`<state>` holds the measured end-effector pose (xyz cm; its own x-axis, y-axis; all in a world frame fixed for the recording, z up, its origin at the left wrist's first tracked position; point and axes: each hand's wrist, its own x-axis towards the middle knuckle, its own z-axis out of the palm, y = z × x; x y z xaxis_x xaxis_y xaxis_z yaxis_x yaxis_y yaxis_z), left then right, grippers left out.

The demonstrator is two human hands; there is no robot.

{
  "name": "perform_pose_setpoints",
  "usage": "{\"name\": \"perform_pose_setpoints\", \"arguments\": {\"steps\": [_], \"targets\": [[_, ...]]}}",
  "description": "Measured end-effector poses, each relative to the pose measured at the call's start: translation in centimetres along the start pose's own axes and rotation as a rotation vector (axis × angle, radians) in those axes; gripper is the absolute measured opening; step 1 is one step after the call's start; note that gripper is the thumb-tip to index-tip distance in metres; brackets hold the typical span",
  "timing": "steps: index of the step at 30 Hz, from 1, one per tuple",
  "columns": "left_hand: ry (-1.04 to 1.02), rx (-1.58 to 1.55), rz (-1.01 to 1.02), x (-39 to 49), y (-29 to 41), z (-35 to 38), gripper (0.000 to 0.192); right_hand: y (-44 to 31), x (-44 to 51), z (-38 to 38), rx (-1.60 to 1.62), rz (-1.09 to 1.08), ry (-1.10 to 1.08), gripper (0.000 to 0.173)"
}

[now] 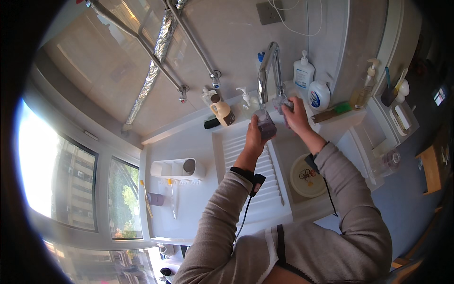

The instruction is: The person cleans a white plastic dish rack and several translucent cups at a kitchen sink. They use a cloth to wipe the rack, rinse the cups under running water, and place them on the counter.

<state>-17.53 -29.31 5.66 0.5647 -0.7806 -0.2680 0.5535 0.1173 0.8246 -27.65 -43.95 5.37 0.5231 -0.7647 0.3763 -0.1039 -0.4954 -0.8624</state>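
My left hand (254, 136) grips a translucent purple cup (267, 128), tilted just below the spout of the chrome faucet (263, 83). A thin stream of water seems to run from the spout toward it. To its right, my right hand (297, 116) pinches a crumpled greyish-purple cloth (281, 103) near the faucet's base. Both hands are over the upper part of the sink basin (283, 151). Lower in that basin sits a round pale washbowl (297, 183) with a printed picture, partly covered by my right sleeve.
A ribbed washboard (248, 156) adjoins the basin. Behind stand a beige jug (221, 110), a pump bottle (303, 72) and a white bottle (319, 95). A green-bristled brush (331, 113) lies at right. On the left counter are a white holder (163, 168), toothbrushes (173, 198) and another purple cup (156, 199).
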Motion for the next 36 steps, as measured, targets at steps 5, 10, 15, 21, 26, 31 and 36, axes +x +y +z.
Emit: {"name": "perform_pose_setpoints", "arguments": {"steps": [5, 10, 15, 21, 26, 31, 36], "targets": [[0.026, 0.003, 0.081, 1.9, -1.9, -0.7, 0.054, -4.9, -6.1, 2.9, 0.288, -0.331, -0.079, 0.027], [-0.003, 0.038, 0.197, 1.2, -2.5, -0.6, 0.048, -4.1, -3.9, 3.6, 0.335, -0.248, -0.231, 0.037], [-0.001, 0.080, 0.010, -0.9, -0.9, 0.4, 0.045, -3.8, -2.0, 3.0, 0.485, 0.070, -0.331, 0.032], [0.143, 0.312, 0.349, -0.4, -0.2, 0.5, 0.048, -6.8, -7.8, 4.2, 0.118, -0.434, 0.077, 0.044], [0.055, 0.724, 0.545, -0.6, -0.4, 0.1, 0.046, -5.6, -5.5, 3.7, 0.394, -0.159, -0.049, 0.040], [0.007, 0.387, 0.420, -2.1, -0.1, 1.2, 0.048, -2.4, -2.8, 2.9, 0.729, 0.418, -0.179, 0.041], [0.084, 0.457, 0.231, -2.4, -0.5, 1.5, 0.048, -2.0, -3.3, 2.9, 0.677, 0.385, -0.010, 0.044]]}}
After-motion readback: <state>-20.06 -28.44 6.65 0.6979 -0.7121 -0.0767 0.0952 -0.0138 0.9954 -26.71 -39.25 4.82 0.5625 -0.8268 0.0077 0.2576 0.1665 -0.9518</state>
